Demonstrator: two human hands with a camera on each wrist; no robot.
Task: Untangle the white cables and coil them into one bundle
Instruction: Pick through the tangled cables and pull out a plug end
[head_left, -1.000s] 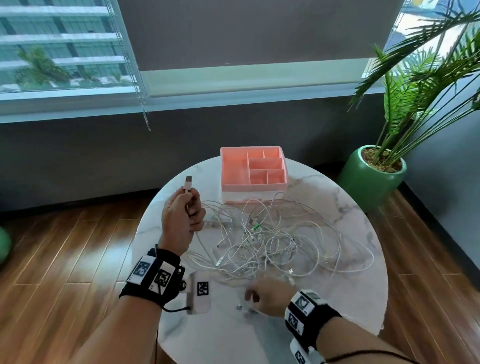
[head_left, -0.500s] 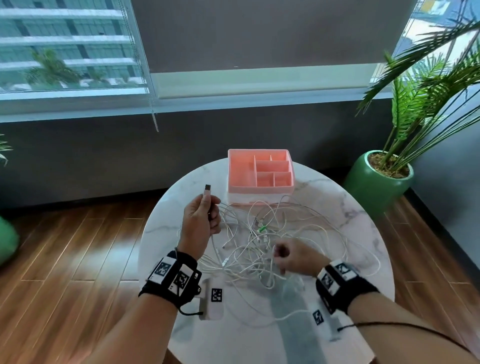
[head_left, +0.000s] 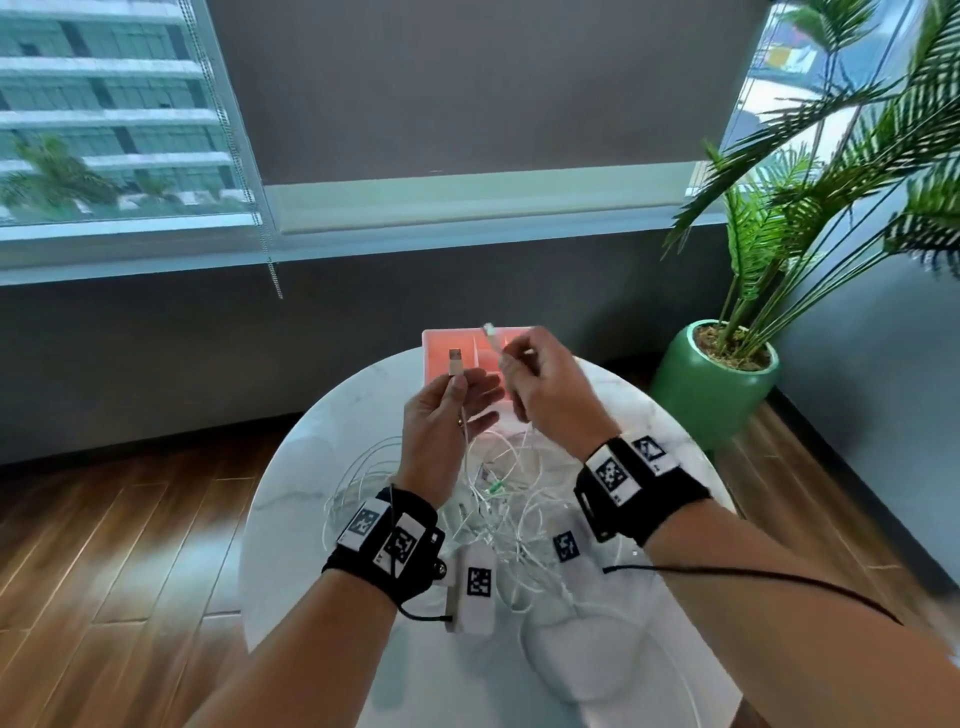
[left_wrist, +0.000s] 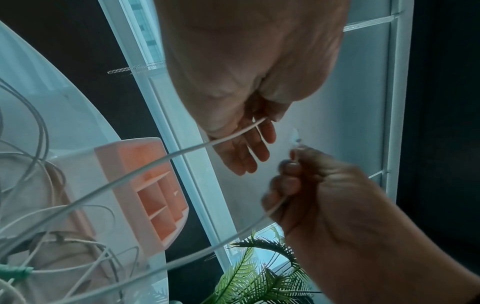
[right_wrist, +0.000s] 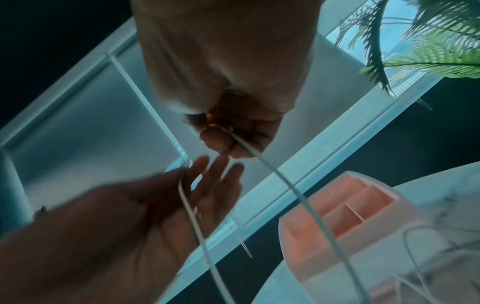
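A round white marble table (head_left: 311, 499) stands on wood flooring below a window, with one potted palm (head_left: 714, 384) beside it. On it sit one pink divided organizer (head_left: 441, 338) and a tangled heap of white cables (head_left: 498, 514), too knotted to count. Two hands are raised above: the left hand (head_left: 441, 421) pinches a USB plug (head_left: 456, 362), other fingers extended, and the right hand (head_left: 545, 395) is curled around a second cable end (head_left: 491, 332).

I stand at a round white marble table (head_left: 332, 467) on a wood-plank floor (head_left: 104, 545). Ahead of me, a dark grey wall (head_left: 156, 364) runs below a wide window (head_left: 104, 104) with a half-lowered grey blind (head_left: 467, 88). A palm (head_left: 831, 156) in a green pot (head_left: 711, 389) fills the right corner.
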